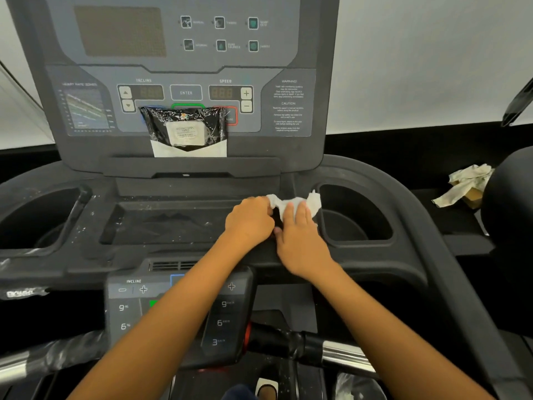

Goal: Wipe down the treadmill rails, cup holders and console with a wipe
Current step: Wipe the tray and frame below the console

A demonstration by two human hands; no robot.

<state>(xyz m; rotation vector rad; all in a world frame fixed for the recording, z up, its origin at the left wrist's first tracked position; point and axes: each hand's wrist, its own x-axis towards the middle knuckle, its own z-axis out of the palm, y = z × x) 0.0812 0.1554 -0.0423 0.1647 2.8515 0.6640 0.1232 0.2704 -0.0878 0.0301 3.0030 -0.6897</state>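
Observation:
A white wipe lies crumpled on the treadmill's black tray ledge, just left of the right cup holder. My left hand grips the wipe's left end with curled fingers. My right hand lies on the wipe with straight fingers pressing it down. Above stands the grey console with its display and buttons. The left cup holder shows at the left. A chrome and black handrail runs across the bottom.
A black pack of wipes leans on the console shelf. The lower control pad sits under my left forearm. A used, crumpled wipe lies on a dark surface at the right. The centre tray carries dust specks.

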